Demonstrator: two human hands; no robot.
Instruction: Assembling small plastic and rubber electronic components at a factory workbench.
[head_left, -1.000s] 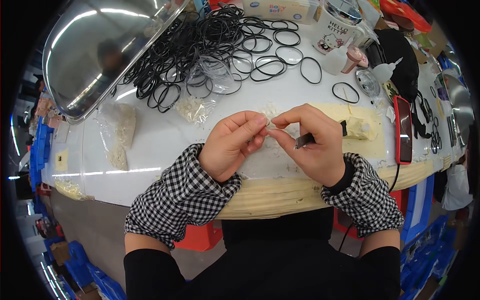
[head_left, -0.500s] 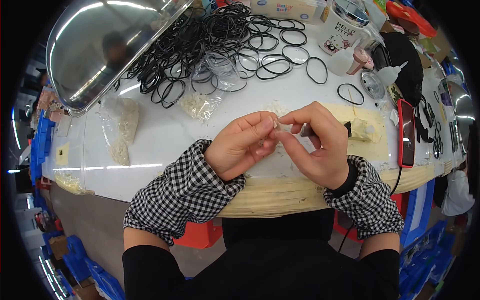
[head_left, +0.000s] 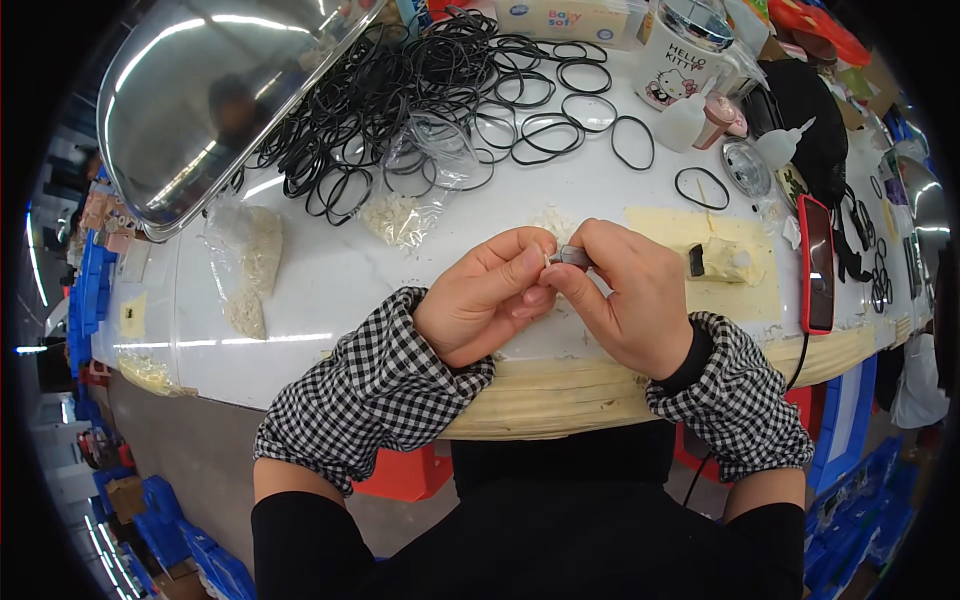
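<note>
Both of my hands meet over the white table (head_left: pixel 330 290), near its front edge. My left hand (head_left: pixel 478 300) is closed in a pinch on a tiny pale piece (head_left: pixel 547 258), mostly hidden by the fingertips. In my right hand (head_left: pixel 635 290), thumb and forefinger grip a small grey blade-like tool (head_left: pixel 573 257), its tip right at the pale piece. Behind the fingers lies a small scatter of pale bits (head_left: pixel 550 218). A clear bag of pale pieces (head_left: pixel 398 222) sits just beyond my left hand. Further left is a second clear bag (head_left: pixel 257 255) with similar contents.
A tangled heap of black rubber rings (head_left: pixel 400 90) covers the back, beside a large clear domed cover (head_left: pixel 215 100). At right are a yellow-taped block (head_left: pixel 725 262), a red-cased phone (head_left: pixel 817 265), squeeze bottles (head_left: pixel 682 122) and a printed white cup (head_left: pixel 683 65). Yellow tape (head_left: pixel 570 395) pads the front edge.
My right hand has turned its fingers inward, bringing the grey tool up against the pale piece at my left fingertips. My left hand has stayed nearly in place.
</note>
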